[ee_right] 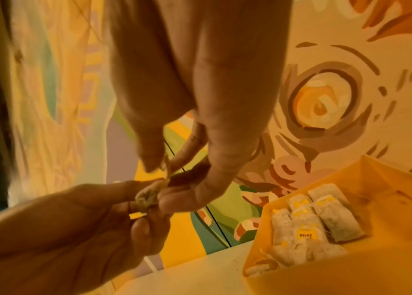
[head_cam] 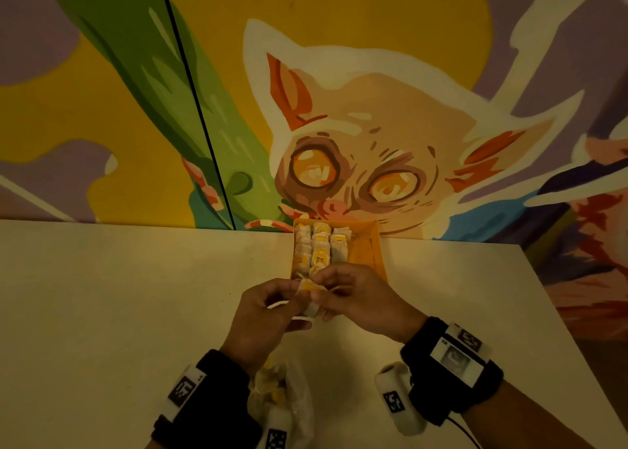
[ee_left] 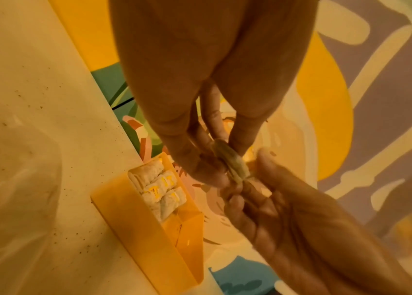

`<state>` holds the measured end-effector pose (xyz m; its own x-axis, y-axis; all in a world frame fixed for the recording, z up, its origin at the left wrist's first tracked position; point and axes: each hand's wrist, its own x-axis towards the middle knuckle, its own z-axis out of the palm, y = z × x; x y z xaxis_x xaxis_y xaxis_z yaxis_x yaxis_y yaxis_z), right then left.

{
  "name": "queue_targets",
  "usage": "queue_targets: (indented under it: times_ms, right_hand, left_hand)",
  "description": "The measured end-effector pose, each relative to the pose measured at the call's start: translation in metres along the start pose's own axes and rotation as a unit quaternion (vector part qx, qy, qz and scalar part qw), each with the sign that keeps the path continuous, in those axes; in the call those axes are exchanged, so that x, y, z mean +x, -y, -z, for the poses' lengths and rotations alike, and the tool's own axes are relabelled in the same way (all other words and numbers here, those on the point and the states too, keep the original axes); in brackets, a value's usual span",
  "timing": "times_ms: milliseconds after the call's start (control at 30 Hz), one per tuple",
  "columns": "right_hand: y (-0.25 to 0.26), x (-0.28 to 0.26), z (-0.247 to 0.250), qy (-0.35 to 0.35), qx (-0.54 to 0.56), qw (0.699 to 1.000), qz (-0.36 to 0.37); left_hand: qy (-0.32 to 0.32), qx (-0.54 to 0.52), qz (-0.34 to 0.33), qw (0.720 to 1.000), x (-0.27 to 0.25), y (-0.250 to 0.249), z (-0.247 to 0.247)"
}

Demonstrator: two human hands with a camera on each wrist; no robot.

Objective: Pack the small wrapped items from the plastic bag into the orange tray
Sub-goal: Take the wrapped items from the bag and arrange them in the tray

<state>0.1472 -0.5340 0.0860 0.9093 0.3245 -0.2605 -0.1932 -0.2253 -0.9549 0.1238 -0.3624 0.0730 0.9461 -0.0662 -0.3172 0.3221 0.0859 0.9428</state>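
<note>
The orange tray [head_cam: 365, 248] sits at the table's far edge against the wall, with several wrapped tea bags [head_cam: 319, 246] lined up in its left part; its right part is bare. Just in front of it my left hand [head_cam: 293, 295] and right hand [head_cam: 329, 292] meet and pinch one wrapped tea bag [head_cam: 311, 299] between their fingertips, above the table. The wrist views show the same tea bag [ee_left: 230, 164] [ee_right: 147, 197] held from both sides, its string in my right hand's [ee_right: 167, 178] fingers. The clear plastic bag [head_cam: 283, 389] with more items lies by my left wrist.
A painted mural wall [head_cam: 373, 125] rises directly behind the tray. The pale table [head_cam: 119, 312] stretches left; its right edge [head_cam: 564, 312] runs diagonally close to my right forearm. In the left wrist view the plastic bag [ee_left: 10, 179] lies left of the tray [ee_left: 149, 229].
</note>
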Motion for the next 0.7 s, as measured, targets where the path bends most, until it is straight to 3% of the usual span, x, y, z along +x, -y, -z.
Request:
queue_targets:
  times_ms: [67, 133, 233, 300, 433, 533, 700]
  right_hand:
    - [-0.004, 0.009, 0.006, -0.03, -0.054, 0.998, 0.001]
    - [-0.008, 0.022, 0.018, -0.059, -0.112, 0.992, -0.009]
    - [-0.014, 0.046, 0.043, -0.075, -0.213, 0.974, -0.035]
    - [-0.021, 0.064, 0.058, -0.059, -0.264, 0.96, -0.074]
    - [-0.037, 0.098, 0.077, -0.034, -0.345, 0.929, -0.132]
    - [-0.047, 0.12, 0.081, -0.023, -0.329, 0.927, -0.178]
    - [-0.061, 0.148, 0.077, -0.013, -0.36, 0.91, -0.205]
  left_hand:
    - [-0.011, 0.054, -0.008, 0.998, 0.004, 0.007, -0.004]
    - [-0.023, 0.194, -0.052, 0.979, 0.013, 0.019, -0.004]
    - [0.018, 0.431, -0.1, 0.897, 0.024, 0.034, -0.001]
    - [0.043, 0.517, -0.098, 0.849, 0.03, 0.041, -0.001]
    - [0.089, 0.554, -0.021, 0.827, 0.04, 0.045, -0.002]
    - [0.124, 0.564, 0.036, 0.816, 0.042, 0.041, -0.005]
    - [0.14, 0.589, 0.055, 0.794, 0.041, 0.038, -0.006]
